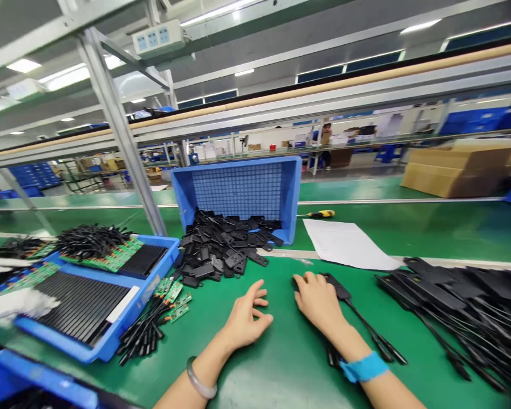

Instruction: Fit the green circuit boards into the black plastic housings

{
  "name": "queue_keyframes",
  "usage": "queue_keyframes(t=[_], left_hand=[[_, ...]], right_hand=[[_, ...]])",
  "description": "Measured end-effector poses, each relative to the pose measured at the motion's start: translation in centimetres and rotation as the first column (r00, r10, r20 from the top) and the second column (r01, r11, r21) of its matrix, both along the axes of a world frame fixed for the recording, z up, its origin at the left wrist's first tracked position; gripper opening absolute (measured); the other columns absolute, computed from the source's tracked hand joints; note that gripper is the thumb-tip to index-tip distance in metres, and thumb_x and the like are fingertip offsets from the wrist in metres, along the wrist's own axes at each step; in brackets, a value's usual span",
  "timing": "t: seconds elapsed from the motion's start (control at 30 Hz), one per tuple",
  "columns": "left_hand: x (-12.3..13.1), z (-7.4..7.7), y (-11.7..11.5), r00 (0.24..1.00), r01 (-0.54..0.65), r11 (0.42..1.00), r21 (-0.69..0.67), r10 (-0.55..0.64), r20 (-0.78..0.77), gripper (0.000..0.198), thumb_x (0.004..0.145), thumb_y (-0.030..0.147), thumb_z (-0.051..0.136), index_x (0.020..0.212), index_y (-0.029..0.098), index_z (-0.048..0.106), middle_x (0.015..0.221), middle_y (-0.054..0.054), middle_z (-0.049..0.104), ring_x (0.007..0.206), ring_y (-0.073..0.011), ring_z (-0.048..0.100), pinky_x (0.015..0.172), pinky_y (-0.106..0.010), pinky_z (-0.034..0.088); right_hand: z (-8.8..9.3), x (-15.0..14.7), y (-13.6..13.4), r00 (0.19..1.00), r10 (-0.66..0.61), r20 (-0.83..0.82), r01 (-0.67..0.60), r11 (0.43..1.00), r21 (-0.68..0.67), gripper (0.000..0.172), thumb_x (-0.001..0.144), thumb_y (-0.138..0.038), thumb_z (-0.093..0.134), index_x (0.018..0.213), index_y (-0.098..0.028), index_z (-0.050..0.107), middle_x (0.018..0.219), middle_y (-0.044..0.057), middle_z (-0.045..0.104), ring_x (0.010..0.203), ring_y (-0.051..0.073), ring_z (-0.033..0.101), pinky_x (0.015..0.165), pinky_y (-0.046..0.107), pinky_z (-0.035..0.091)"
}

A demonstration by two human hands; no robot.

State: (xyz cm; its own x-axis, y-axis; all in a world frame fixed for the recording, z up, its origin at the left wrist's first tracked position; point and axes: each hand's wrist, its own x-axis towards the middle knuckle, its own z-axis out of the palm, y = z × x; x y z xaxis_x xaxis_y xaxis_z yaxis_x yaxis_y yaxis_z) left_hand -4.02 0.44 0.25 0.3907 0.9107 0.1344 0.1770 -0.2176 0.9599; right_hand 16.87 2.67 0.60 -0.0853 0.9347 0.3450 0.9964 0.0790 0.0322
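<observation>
A flat black part with a trailing cable [337, 287] is covered by the right hand [319, 302] on the green tabletop [276, 301], its fingers [309, 278] lying together on it, whether clamped being unclear; the left hand [244, 318] is empty, fingers [259, 291] apart, beside a heap of black parts [221, 247] spilled from a tilted blue crate [290, 193]; a co-worker's gloved hands [21, 301] are seen at a blue tray [151, 284]
</observation>
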Motion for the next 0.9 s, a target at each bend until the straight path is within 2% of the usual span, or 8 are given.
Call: queue_keyframes(t=[0.2, 0.27, 0.37, 0.47, 0.57, 0.67, 0.8, 0.9], left_hand=[[-5.1, 5.6, 0.3, 0.86, -0.178, 0.915, 0.363, 0.324, -0.394, 0.05, 0.076, 0.012, 0.058, 0.125, 0.02, 0.052, 0.12, -0.012, 0.059, 0.103, -0.026, 0.057, 0.087, -0.037, 0.047], [-8.4, 7.5, -0.5, 0.638, -0.244, 0.867, 0.435, 0.481, -0.601, 0.038, 0.076, 0.007, 0.055, 0.113, 0.017, 0.058, 0.112, -0.014, 0.061, 0.105, -0.028, 0.057, 0.092, -0.038, 0.042], [-13.4, 8.6, -2.0, 0.12, -0.423, 0.796, 0.433, 0.523, -0.844, 0.034, 0.08, 0.001, 0.042, 0.107, 0.013, 0.057, 0.105, -0.016, 0.062, 0.101, -0.0271, 0.059, 0.084, -0.035, 0.044], [-16.9, 8.3, -3.2, -0.027, -0.496, 0.768, 0.405, 0.452, -0.892, 0.028, 0.082, 0.004, 0.04, 0.102, 0.009, 0.059, 0.094, -0.018, 0.065, 0.091, -0.0303, 0.063, 0.075, -0.037, 0.046], [-18.1, 7.9, -3.7, -0.046, -0.485, 0.758, 0.436, 0.476, -0.878, 0.027, 0.085, 0.009, 0.04, 0.101, 0.013, 0.061, 0.09, -0.016, 0.067, 0.088, -0.0308, 0.064, 0.071, -0.037, 0.046], [-16.8, 8.0, -3.7, 0.021, -0.427, 0.728, 0.536, 0.601, -0.799, 0.026, 0.086, 0.013, 0.039, 0.1, 0.017, 0.061, 0.092, -0.011, 0.068, 0.087, -0.0266, 0.065, 0.071, -0.033, 0.044], [-12.5, 8.0, -3.3, 0.325, -0.359, 0.758, 0.544, 0.648, -0.689, 0.023, 0.083, 0.012, 0.042, 0.093, 0.019, 0.061, 0.088, -0.006, 0.067, 0.079, -0.0207, 0.063, 0.07, -0.029, 0.042], [-9.0, 7.6, -2.8, 0.605, -0.336, 0.835, 0.436, 0.546, -0.58, 0.019, 0.079, 0.011, 0.043, 0.085, 0.018, 0.06, 0.073, -0.004, 0.064, 0.069, -0.0171, 0.06, 0.064, -0.025, 0.042]], right_hand=[[-1.8, 0.6, 0.1, 0.997, 0.052, 0.057, -0.062, 0.98, 0.192, 0.028, 0.083, -0.015, 0.054, 0.108, -0.021, 0.066, 0.115, 0.017, 0.059, 0.102, 0.034, 0.051, 0.081, 0.047, 0.04], [-2.0, -0.8, -0.3, 0.987, 0.156, 0.025, -0.158, 0.962, 0.222, 0.027, 0.084, -0.018, 0.052, 0.107, -0.022, 0.066, 0.112, 0.015, 0.06, 0.099, 0.032, 0.053, 0.082, 0.046, 0.041], [-2.1, -3.0, -1.4, 0.941, 0.333, -0.055, -0.311, 0.92, 0.239, 0.026, 0.085, -0.02, 0.05, 0.106, -0.022, 0.066, 0.109, 0.014, 0.061, 0.098, 0.03, 0.055, 0.083, 0.045, 0.042], [-1.5, -4.5, -2.5, 0.87, 0.454, -0.191, -0.417, 0.886, 0.202, 0.027, 0.085, -0.019, 0.048, 0.105, -0.021, 0.066, 0.108, 0.013, 0.061, 0.099, 0.03, 0.056, 0.083, 0.045, 0.044], [-0.3, -5.5, -3.5, 0.766, 0.471, -0.437, -0.485, 0.87, 0.086, 0.027, 0.085, -0.02, 0.046, 0.104, -0.021, 0.066, 0.107, 0.012, 0.062, 0.098, 0.029, 0.057, 0.083, 0.045, 0.044], [0.6, -6.5, -4.4, 0.553, 0.392, -0.736, -0.604, 0.797, -0.03, 0.025, 0.085, -0.024, 0.048, 0.099, -0.02, 0.068, 0.102, 0.011, 0.064, 0.094, 0.027, 0.059, 0.083, 0.042, 0.045], [0.0, -8.1, -5.1, 0.128, -0.01, -0.992, -0.778, 0.619, -0.107, 0.041, 0.08, -0.046, 0.061, 0.11, -0.017, 0.063, 0.106, 0.012, 0.065, 0.097, 0.026, 0.06, 0.085, 0.039, 0.046], [-0.9, -8.8, -5.3, -0.193, -0.357, -0.914, -0.803, 0.592, -0.062, 0.071, 0.072, -0.057, 0.071, 0.126, -0.018, 0.05, 0.12, 0.014, 0.06, 0.109, 0.025, 0.057, 0.092, 0.037, 0.044]])
